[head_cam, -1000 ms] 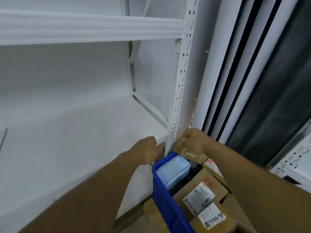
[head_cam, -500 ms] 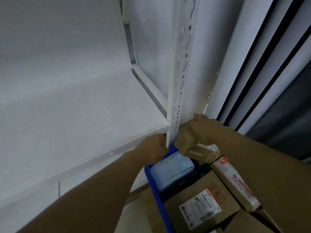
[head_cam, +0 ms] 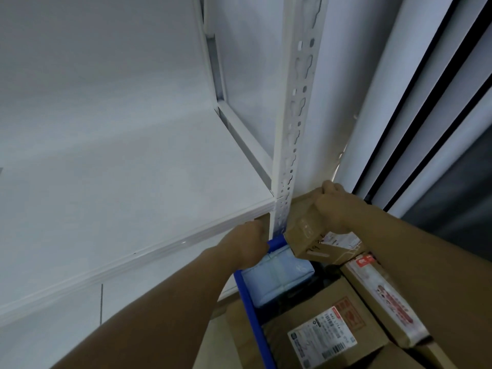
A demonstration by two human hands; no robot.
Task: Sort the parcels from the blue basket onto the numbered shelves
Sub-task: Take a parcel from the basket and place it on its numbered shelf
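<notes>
A bare white shelf (head_cam: 119, 182) fills the left and centre of the frame, ending at a perforated white upright (head_cam: 295, 129), with dark-striped panels (head_cam: 426, 102) along the right edge. At lower centre sits the blue basket (head_cam: 250, 307). The left hand (head_cam: 243, 246) is curled in a fist over the rim at its top corner. Just right of the upright, the right hand (head_cam: 334, 209) wraps its fingers over a small brown box (head_cam: 303, 230), held tilted above the basket's far end. Inside the basket lie a pale blue padded parcel (head_cam: 277, 272), a labelled carton (head_cam: 324, 334) and a long printed box (head_cam: 383, 299).
</notes>
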